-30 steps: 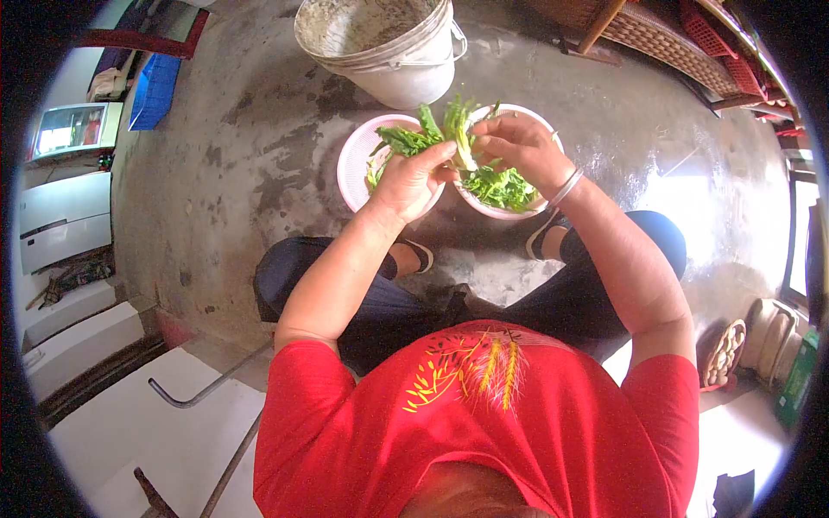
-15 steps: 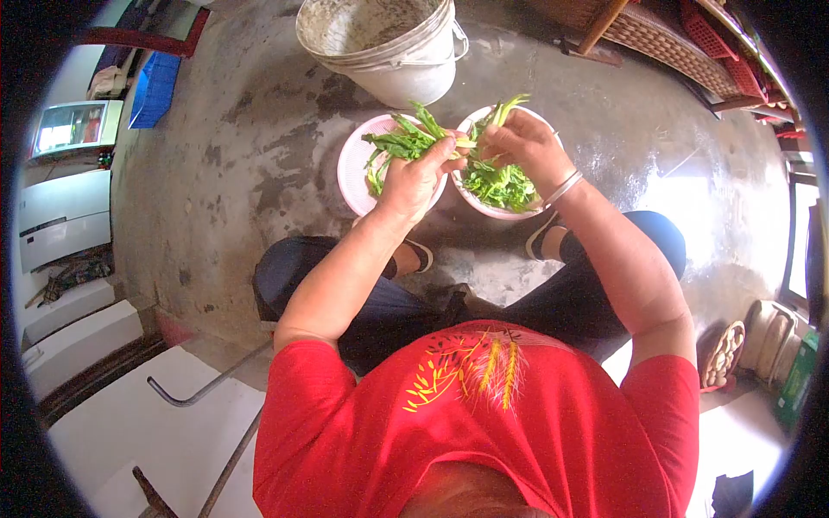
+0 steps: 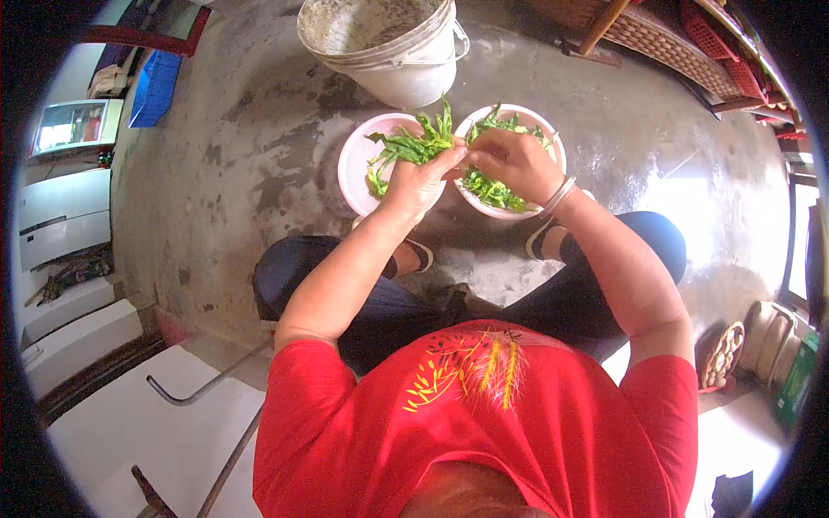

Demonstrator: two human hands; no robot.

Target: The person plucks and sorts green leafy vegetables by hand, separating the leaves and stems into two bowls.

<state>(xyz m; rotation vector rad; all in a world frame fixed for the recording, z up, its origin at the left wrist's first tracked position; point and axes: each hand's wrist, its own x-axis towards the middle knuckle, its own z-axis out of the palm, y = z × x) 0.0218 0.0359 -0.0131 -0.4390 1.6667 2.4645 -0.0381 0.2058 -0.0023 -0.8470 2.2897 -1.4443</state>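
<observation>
Leafy greens (image 3: 414, 145) stick out from my left hand (image 3: 419, 183), whose fingers are closed round their stems above the left pink basket (image 3: 352, 168). Close against it, my right hand (image 3: 518, 164) is closed in a pinch at the stem ends; what lies between its fingertips is too small to make out. Below my right hand, more greens (image 3: 496, 192) lie in the right pink basket (image 3: 560, 154), partly hidden by the hand. A few leaves (image 3: 377, 181) rest in the left basket.
Stacked white buckets (image 3: 406, 78) stand on the concrete floor just beyond the baskets. My shoes and bent knees are on the near side. A blue crate (image 3: 155, 89) is at the upper left, and woven furniture (image 3: 665, 52) at the upper right.
My right hand has moved in to meet my left and no longer shows the green stem that stuck up from it. The greens in my left hand now point more upward.
</observation>
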